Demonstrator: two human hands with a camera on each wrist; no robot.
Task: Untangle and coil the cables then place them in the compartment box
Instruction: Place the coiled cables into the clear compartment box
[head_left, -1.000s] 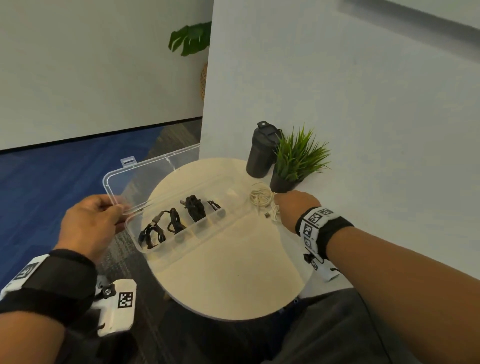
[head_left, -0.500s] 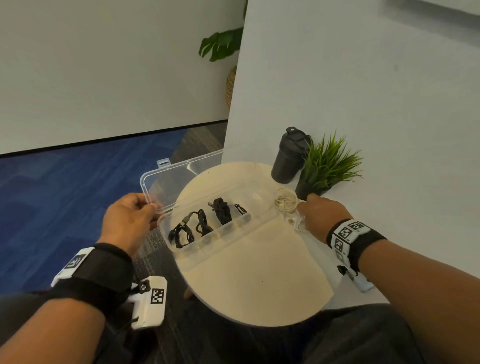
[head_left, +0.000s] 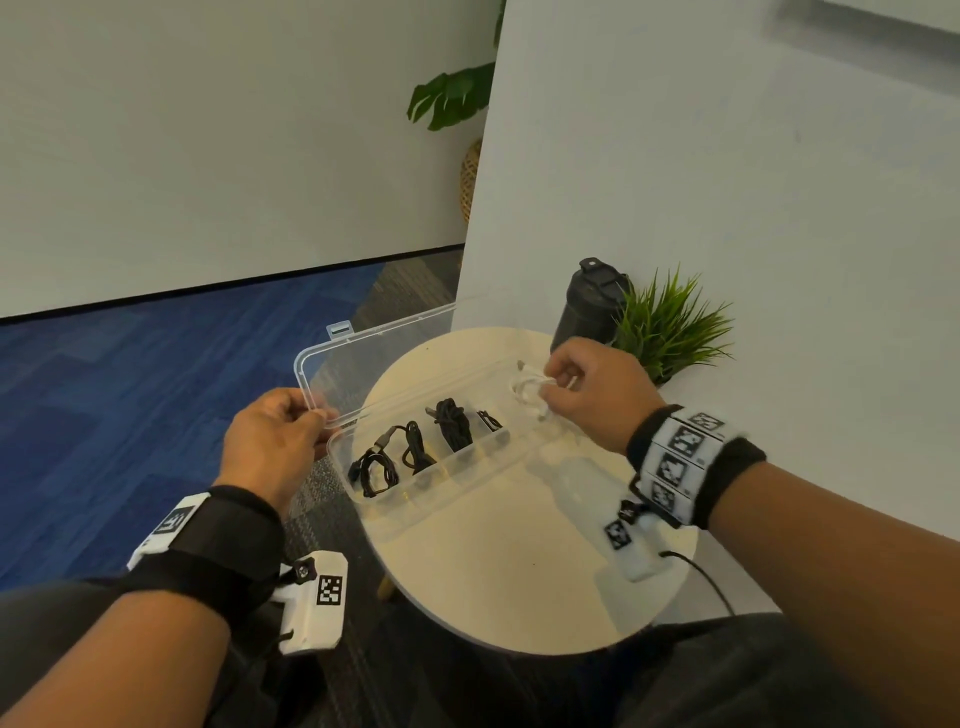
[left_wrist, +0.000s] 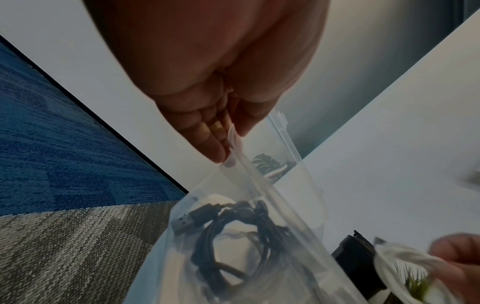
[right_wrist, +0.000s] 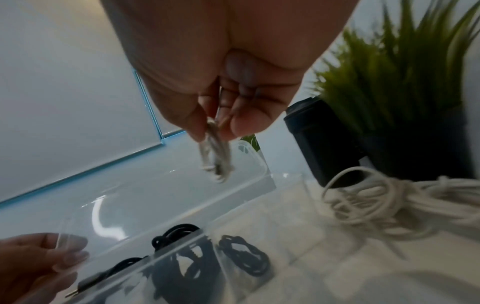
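At a round table (head_left: 519, 571) over blue carpet (head_left: 130, 415), our left hand (head_left: 270, 441) pinches the box (head_left: 374, 499) corner. Our right hand (head_left: 597, 400), earlier beside the plant (head_left: 670, 327), now pinches the white cable (head_left: 524, 387) above the box.

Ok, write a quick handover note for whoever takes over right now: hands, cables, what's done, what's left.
Left hand grips the near-left corner of the clear compartment box, lid open.
Right hand pinches a coiled white cable above the box's right end; not yet set down.
Done: black cables coiled in the left compartments.
Left: drop the white coil into a free right-end compartment. The right wrist view shows another white cable bundle on the table beside the box; that one needs storing too.
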